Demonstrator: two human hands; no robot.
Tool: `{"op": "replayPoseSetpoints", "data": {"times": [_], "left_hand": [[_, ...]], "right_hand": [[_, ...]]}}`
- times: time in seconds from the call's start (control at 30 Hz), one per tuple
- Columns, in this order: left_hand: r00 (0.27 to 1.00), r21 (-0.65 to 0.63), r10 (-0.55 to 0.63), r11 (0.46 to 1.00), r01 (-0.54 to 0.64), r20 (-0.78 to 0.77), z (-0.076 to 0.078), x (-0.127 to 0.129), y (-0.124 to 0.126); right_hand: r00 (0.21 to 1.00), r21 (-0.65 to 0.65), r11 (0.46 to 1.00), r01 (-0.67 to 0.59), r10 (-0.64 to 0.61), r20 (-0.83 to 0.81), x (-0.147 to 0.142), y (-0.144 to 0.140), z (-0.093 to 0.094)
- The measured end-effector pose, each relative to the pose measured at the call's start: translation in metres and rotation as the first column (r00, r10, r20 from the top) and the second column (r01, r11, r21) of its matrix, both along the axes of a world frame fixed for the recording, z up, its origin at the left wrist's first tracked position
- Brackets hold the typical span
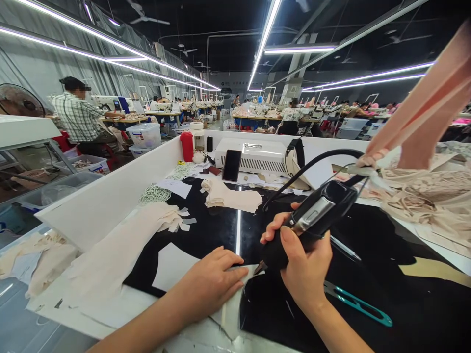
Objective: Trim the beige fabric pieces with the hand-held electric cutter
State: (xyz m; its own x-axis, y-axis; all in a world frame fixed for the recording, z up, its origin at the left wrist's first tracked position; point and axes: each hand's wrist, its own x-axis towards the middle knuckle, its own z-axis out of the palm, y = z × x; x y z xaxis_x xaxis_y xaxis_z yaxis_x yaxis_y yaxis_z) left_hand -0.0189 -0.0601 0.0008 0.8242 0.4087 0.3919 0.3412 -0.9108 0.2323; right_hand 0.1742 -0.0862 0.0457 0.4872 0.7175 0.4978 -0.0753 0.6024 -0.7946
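My right hand (pixel 307 272) is wrapped round a black corded handheld power tool (pixel 320 211) with a silver panel on its side. Its narrow metal tip points down and left at the edge of a pale sheet (pixel 228 314) on the black work surface (pixel 206 235); whether it touches, I cannot tell. Flat on the table beside that tip lies my left hand (pixel 209 284), fingers stretched out, touching the sheet. A white paper piece (pixel 172 267) sits partly under my left forearm and hand. Teal-handled thread snips (pixel 368 308) and a pen (pixel 346 248) lie right of my right hand.
Stacked cream fabric pieces (pixel 231 196) lie ahead, with more cream fabric (pixel 117 250) at left. A phone (pixel 232 165) leans by a white vented box (pixel 253 153). Peach fabric (pixel 423 98) hangs at right near the tool's cord. A person (pixel 79 115) sits beyond the white partition (pixel 121 186).
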Motion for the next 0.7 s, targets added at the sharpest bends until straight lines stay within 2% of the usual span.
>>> {"op": "replayPoseSetpoints", "data": {"times": [0.23,0.4,0.7], "left_hand": [[1.0,0.015,0.004,1.0,-0.004,0.007,-0.003,0.0,0.001],[1.0,0.003,-0.002,1.0,0.002,0.002,-0.006,-0.001,0.002],[1.0,0.014,-0.007,1.0,0.007,0.015,-0.007,-0.001,0.003]], "right_hand": [[0.999,0.006,1.0,0.002,-0.002,0.038,0.002,0.001,0.002],[0.998,-0.006,0.998,0.055,-0.055,-0.007,0.01,0.002,0.004],[0.998,0.011,0.998,0.057,-0.057,-0.022,0.009,0.001,0.001]]}}
